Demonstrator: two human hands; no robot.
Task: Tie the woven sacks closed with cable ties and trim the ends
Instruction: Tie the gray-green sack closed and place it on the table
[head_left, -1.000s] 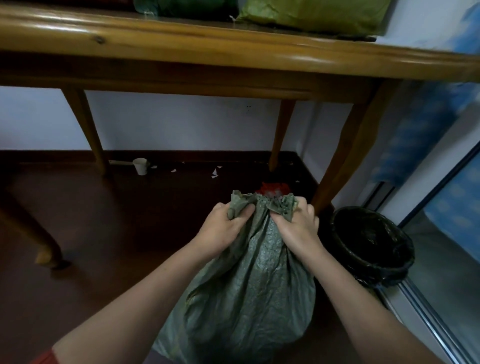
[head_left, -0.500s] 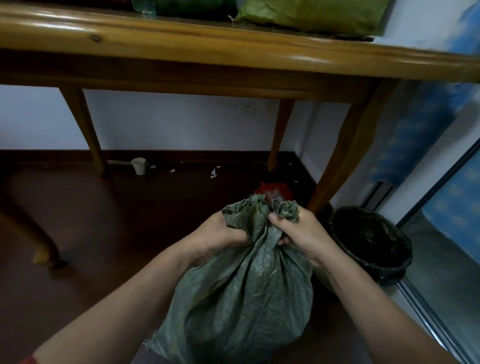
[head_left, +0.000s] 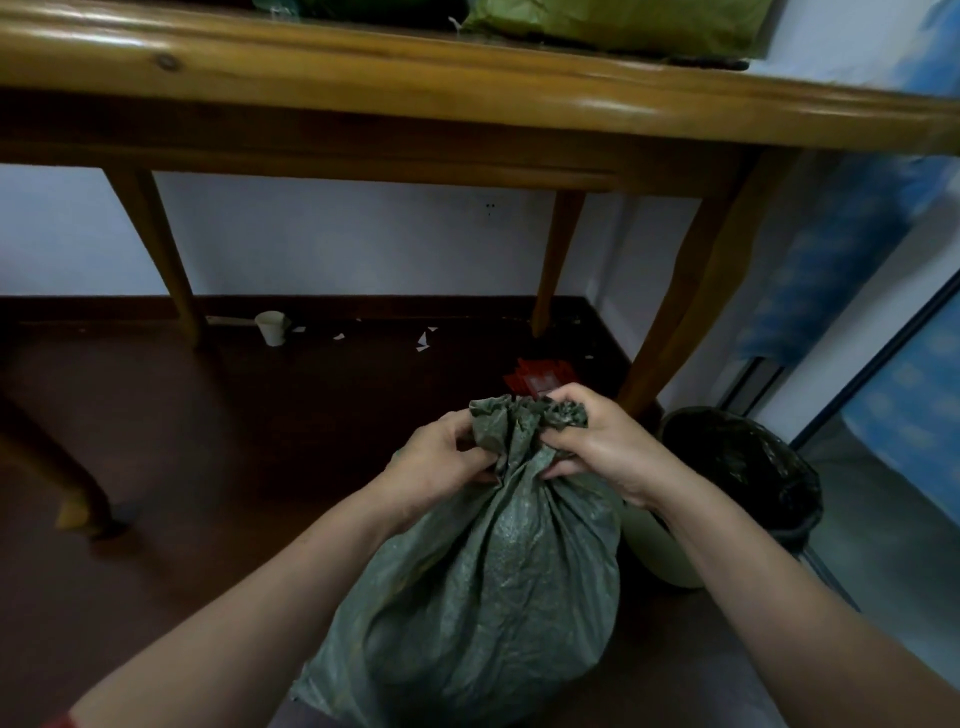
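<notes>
Sack (head_left: 483, 597) neck seemingly tighter (than before)

A wooden surface (head_left: 467, 88) with a glossy rounded edge spans the top of the view on tapered legs (head_left: 691, 291). Under it, a white paper cup (head_left: 271, 327) stands on the dark brown floor (head_left: 208, 467) near the baseboard (head_left: 363, 306), with white paper scraps (head_left: 423, 340) scattered to its right. A wall socket (head_left: 490, 208) sits in the pale wall. A red item (head_left: 537, 376) lies near the corner. A bin with a black liner (head_left: 743, 467) stands at the right, below blue patterned fabric (head_left: 831, 260).
</notes>
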